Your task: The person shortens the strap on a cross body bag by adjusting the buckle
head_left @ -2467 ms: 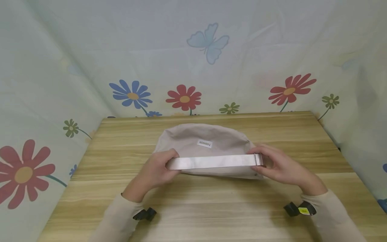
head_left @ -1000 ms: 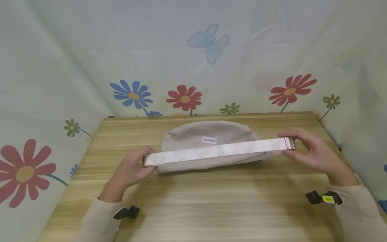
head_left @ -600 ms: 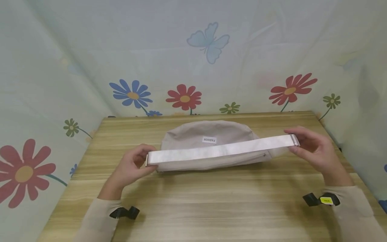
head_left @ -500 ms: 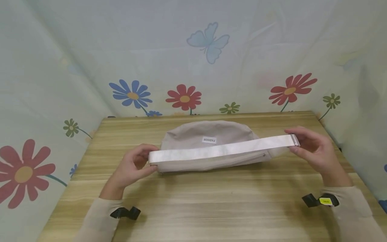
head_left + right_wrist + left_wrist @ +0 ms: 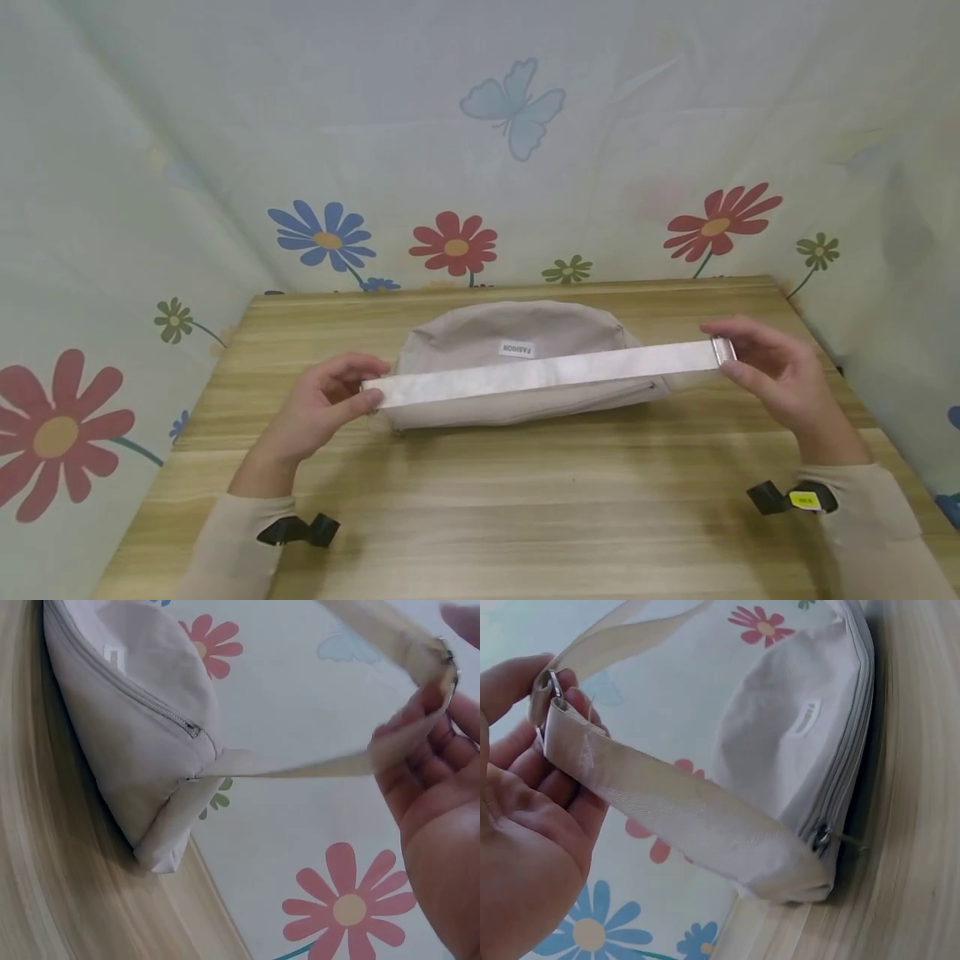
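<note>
A pale pinkish-beige crossbody bag [image 5: 457,337] with a small white "FASHION" label [image 5: 517,349] rests on the table. Its light webbing strap [image 5: 555,373] is raised and stretched between both hands, in front of the bag. My left hand [image 5: 311,412] pinches the strap's left end, thumb on its face; the left wrist view shows a metal buckle [image 5: 556,686] at those fingers. At the right end, my right hand [image 5: 783,383] holds the strap beside a metal slider [image 5: 723,350]. The right wrist view shows the bag's zipper [image 5: 150,701] and the strap running from its corner.
The wood-grain table [image 5: 525,517] reaches back to a pale curtain [image 5: 375,100] printed with flowers and a butterfly. Black devices are strapped to both wrists, including the right wrist device [image 5: 795,497].
Compared with 2.5 seconds ago, my hands are farther apart and a longer stretch of strap shows. Lately my left hand has shifted slightly left, its thumb now over the strap.
</note>
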Demonstrator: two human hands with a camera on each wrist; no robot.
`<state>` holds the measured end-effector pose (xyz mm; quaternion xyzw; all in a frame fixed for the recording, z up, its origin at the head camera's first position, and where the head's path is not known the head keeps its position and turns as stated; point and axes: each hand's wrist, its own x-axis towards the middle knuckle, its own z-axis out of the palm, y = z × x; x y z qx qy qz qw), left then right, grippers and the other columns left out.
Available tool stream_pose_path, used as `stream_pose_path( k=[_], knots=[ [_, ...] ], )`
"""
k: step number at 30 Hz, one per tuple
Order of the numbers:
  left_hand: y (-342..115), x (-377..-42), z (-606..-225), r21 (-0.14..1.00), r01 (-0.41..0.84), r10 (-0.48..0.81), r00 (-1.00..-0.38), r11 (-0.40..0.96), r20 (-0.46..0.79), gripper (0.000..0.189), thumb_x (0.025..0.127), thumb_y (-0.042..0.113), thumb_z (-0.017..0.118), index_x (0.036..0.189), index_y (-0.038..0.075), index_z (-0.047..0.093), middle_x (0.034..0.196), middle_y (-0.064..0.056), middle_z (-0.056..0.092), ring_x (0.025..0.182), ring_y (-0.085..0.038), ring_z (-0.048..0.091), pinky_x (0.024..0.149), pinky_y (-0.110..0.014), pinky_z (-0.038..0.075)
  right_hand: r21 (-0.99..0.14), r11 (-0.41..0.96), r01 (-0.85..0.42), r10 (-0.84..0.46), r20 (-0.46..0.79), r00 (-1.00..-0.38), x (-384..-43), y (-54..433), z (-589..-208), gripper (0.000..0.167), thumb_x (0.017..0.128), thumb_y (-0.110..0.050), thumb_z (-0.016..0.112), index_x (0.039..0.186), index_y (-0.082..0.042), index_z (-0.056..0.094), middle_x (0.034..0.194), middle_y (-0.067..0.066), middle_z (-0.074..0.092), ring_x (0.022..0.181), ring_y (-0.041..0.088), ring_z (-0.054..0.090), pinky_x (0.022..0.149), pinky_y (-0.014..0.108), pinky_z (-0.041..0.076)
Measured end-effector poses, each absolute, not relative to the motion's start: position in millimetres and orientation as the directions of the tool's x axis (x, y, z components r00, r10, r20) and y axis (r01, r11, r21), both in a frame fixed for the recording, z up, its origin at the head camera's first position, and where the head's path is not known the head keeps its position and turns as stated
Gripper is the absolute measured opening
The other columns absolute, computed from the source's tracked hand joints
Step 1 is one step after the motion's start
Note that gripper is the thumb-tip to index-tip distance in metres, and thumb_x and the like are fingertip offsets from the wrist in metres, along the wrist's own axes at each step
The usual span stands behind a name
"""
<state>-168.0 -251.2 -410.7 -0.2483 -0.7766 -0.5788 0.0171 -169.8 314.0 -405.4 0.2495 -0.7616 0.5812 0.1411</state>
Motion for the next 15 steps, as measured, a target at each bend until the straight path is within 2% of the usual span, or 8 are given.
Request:
stream_pose_path(
  k=[3,5,7,11,13,15],
  knots=[
    [-257.1,-167.5,-412.0,0.874,0.400,0.384,-0.879,0.276,0.281,0.025,0.098,-0.007,0.071,0.123,-0.007,0.069,0.107,0.015,0.075,0.082,-0.008,0.063,0.070,-0.024,0.056,-0.785,0.379,-0.490,-0.182,0.456,-0.871,-171.1,312.3,-406.2,0.030,0.101,0.012,0.062,0.130,0.009,0.069,0.125,-0.020,0.073,0.099,0.003,0.066,0.084,0.010,0.054],
    [-260.1,-167.3,-413.1,0.866,0.387,0.382,-0.888,0.318,0.256,0.025,0.099,-0.003,0.073,0.123,-0.005,0.071,0.106,0.014,0.074,0.084,-0.008,0.062,0.070,-0.024,0.056,-0.753,0.485,-0.445,-0.174,0.416,-0.893,-171.4,310.6,-405.6,0.027,0.102,0.006,0.066,0.128,0.003,0.073,0.121,-0.026,0.072,0.096,-0.001,0.065,0.082,0.009,0.053],
    [-262.7,-166.8,-413.8,0.855,0.370,0.376,-0.898,0.363,0.229,0.025,0.099,0.002,0.075,0.123,-0.001,0.073,0.106,0.011,0.073,0.087,-0.009,0.061,0.071,-0.025,0.054,-0.717,0.550,-0.429,-0.198,0.387,-0.901,-172.1,309.5,-404.3,0.026,0.100,0.003,0.071,0.125,-0.001,0.075,0.117,-0.023,0.072,0.095,-0.003,0.063,0.082,0.007,0.051],
    [-265.9,-165.9,-413.7,0.803,0.351,0.371,-0.912,0.482,0.176,0.023,0.099,0.011,0.079,0.122,0.009,0.077,0.098,0.004,0.071,0.085,-0.011,0.058,0.068,-0.027,0.049,-0.602,0.676,-0.424,-0.266,0.338,-0.903,-172.7,308.4,-399.0,0.017,0.097,-0.005,0.078,0.113,-0.007,0.079,0.108,-0.008,0.074,0.095,-0.005,0.058,0.085,0.007,0.046],
    [-266.2,-165.8,-413.6,0.774,0.343,0.376,-0.915,0.533,0.146,0.021,0.099,0.015,0.080,0.119,0.014,0.079,0.093,0.003,0.068,0.083,-0.012,0.057,0.067,-0.027,0.047,-0.563,0.711,-0.421,-0.285,0.317,-0.905,-172.9,307.7,-396.5,0.009,0.095,-0.008,0.081,0.104,-0.009,0.079,0.098,-0.003,0.072,0.090,-0.001,0.055,0.082,0.010,0.045],
    [-266.0,-165.9,-413.6,0.758,0.325,0.382,-0.918,0.565,0.110,0.018,0.099,0.018,0.081,0.116,0.017,0.079,0.090,0.002,0.066,0.082,-0.012,0.056,0.067,-0.027,0.046,-0.557,0.715,-0.422,-0.302,0.299,-0.905,-172.8,308.2,-395.6,0.008,0.094,-0.007,0.082,0.097,-0.012,0.076,0.091,-0.004,0.068,0.085,0.003,0.054,0.078,0.015,0.044]
  ],
)
